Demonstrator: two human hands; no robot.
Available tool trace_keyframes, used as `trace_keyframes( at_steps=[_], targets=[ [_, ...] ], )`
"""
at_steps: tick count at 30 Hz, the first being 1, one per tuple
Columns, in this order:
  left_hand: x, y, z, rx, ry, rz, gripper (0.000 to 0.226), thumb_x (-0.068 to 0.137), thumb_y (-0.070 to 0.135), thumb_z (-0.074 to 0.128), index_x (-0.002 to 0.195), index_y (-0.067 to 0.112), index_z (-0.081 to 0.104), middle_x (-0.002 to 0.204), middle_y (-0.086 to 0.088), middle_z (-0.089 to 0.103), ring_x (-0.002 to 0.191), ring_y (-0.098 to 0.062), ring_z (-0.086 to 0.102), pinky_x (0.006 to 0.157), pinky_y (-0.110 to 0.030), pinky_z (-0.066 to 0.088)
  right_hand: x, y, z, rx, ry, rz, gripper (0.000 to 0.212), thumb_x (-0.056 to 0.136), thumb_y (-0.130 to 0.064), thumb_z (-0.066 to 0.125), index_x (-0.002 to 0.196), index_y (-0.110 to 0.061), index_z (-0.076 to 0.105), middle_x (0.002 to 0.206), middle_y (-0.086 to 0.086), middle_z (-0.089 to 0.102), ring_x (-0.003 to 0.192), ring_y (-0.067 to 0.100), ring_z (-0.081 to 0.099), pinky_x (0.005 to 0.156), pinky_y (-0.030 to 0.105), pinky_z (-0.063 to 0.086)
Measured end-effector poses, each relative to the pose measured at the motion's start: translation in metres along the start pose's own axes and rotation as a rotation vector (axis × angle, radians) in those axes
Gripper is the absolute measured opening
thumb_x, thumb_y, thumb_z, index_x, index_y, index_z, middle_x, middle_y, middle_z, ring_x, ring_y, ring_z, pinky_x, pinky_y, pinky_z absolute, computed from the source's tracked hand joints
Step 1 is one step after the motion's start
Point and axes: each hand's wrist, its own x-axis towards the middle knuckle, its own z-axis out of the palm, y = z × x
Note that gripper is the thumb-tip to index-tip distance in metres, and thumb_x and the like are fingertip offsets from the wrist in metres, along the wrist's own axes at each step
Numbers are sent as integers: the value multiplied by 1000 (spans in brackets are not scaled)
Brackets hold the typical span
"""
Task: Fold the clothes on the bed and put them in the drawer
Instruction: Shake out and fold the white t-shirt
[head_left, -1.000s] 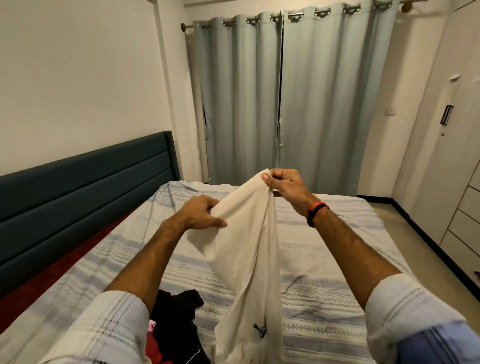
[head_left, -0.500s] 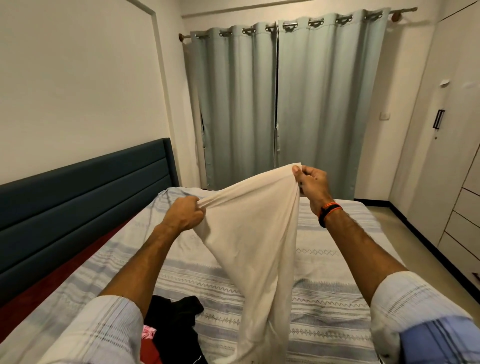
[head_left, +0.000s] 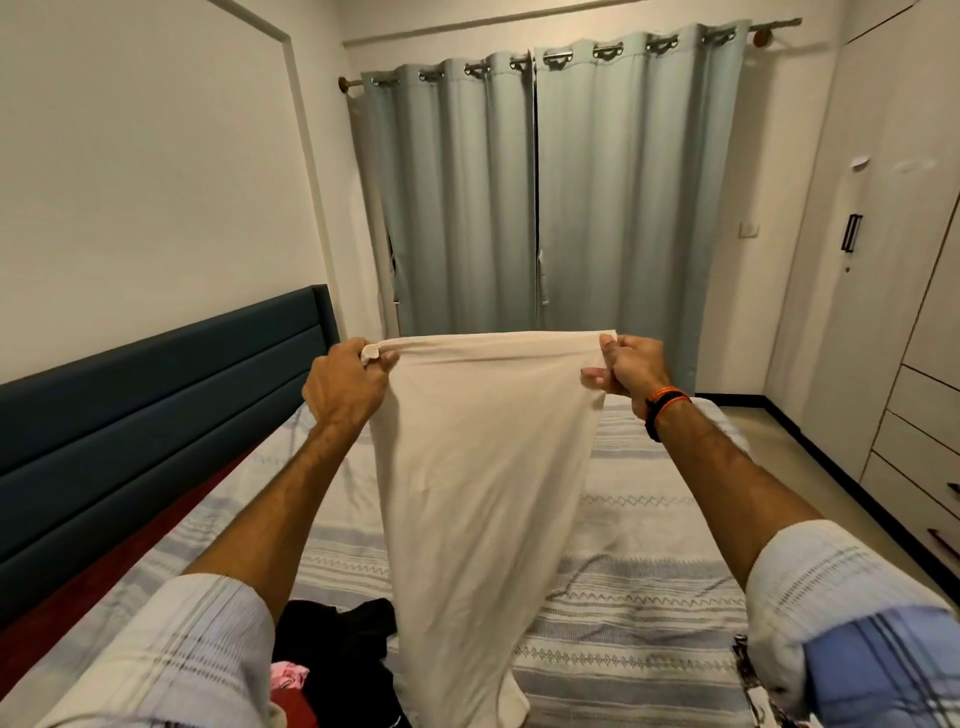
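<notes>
We hold a cream garment up in front of us with both arms stretched out over the bed. Our left hand grips the top edge at its left corner, fingers curled round a small bunch of the cloth, and our right hand pinches the right corner between thumb and curled fingers. Between the 2 hands the top edge runs taut and nearly level. Below it the cloth hangs free and narrows toward the near edge of the bed, where its lower end drops out of view at the bottom of the picture, so we cannot tell whether it touches the sheet.

The bed carries a pale striped sheet with zigzag bands. On it, near us and just left of the hanging cloth, lies a black garment in a loose heap, with a bit of pink cloth and something red beside it at the lower edge. A dark blue padded headboard runs along the left side against the white wall.

Our right wrist wears an orange and black band. Both sleeves are light plaid, rolled up the forearms.

Straight ahead hang grey-green curtains, drawn closed. On the right stands a pale wardrobe with drawers, all shut, well apart from the garment
</notes>
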Motion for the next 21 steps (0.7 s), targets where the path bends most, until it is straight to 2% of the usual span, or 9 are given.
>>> trace_keyframes(
  at_steps=[2,5,9,12,14,17,21],
  targets=[
    [-1,0,0,-65,2,-65,38,90,51,61,101,15,72,81,0,63,78,-20,60,68,-32,48,-2,-2,2,90,-9,-17,20,100,-22,56,85,-11,62,91,14,68,54,13,71,45,21,54],
    [-1,2,-3,-127,-15,-143,36,89,48,64,99,15,73,81,-4,68,74,-23,67,72,-37,57,-4,-6,5,149,-46,-13,18,101,-19,54,104,-3,61,93,16,64,52,10,69,46,21,55],
    [2,6,-7,-443,-111,-253,27,87,36,71,100,12,71,86,-7,70,54,-18,70,54,-26,59,-4,-13,5,199,-32,-45,22,101,-16,53,110,3,59,95,20,65,51,7,68,49,20,56],
    [1,7,-9,-485,-182,-238,27,87,30,72,105,11,68,90,-7,68,53,-16,69,46,-18,54,-5,-14,2,208,-84,18,18,102,-16,52,109,0,58,101,21,63,51,9,69,50,22,58],
    [0,3,-8,-538,-223,-242,28,85,26,73,105,7,69,88,-8,69,56,-14,71,52,-20,57,-4,-12,-4,185,-80,24,15,102,-17,52,100,-3,58,101,22,64,53,10,70,50,24,58],
    [-1,-1,-8,-484,-250,-128,22,81,24,77,95,8,71,86,-6,71,60,-7,69,60,-17,56,-3,-11,-11,176,-56,11,23,102,-17,52,112,2,59,101,21,65,54,10,70,51,23,58],
    [-1,4,-5,-359,-302,27,24,74,13,84,96,10,76,85,-3,71,78,-15,67,71,-23,53,-6,-10,-17,144,-53,-15,22,102,-16,52,111,4,58,101,21,65,56,10,71,55,24,59]
  ],
)
